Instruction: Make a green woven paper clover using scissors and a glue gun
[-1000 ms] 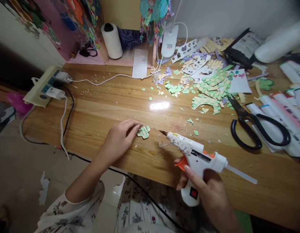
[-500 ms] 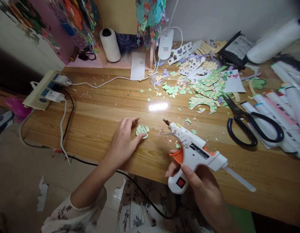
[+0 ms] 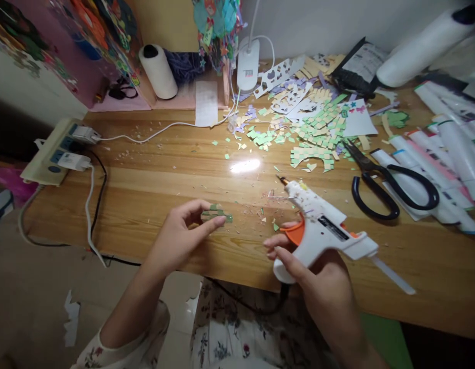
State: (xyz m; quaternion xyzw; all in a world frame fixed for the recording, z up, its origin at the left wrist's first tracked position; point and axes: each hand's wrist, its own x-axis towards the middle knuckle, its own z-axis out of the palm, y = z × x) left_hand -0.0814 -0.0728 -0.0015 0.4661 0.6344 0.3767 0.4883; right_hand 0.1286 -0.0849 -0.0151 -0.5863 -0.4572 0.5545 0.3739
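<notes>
Between the thumb and fingers of my left hand (image 3: 183, 228) is a small green-and-cream checkered paper piece (image 3: 217, 211), tilted up off the wooden table. My right hand (image 3: 317, 277) is wrapped around the handle of a white hot glue gun (image 3: 322, 225) with an orange trigger. The gun's nozzle points up and to the left, and a clear glue stick (image 3: 393, 274) sticks out of its back end. Tiny paper bits lie on the table between the two hands.
Green, cream and purple paper scraps (image 3: 317, 120) are heaped at the back. Black-handled scissors (image 3: 391, 187) and white markers (image 3: 433, 174) lie at the right. A power strip (image 3: 55, 159) with chargers sits at the left edge. A white thread cone (image 3: 158, 72) stands behind.
My left hand has picked the checkered piece up off the table. My right hand has turned the glue gun slightly and shifted a little to the right. The view has moved too.
</notes>
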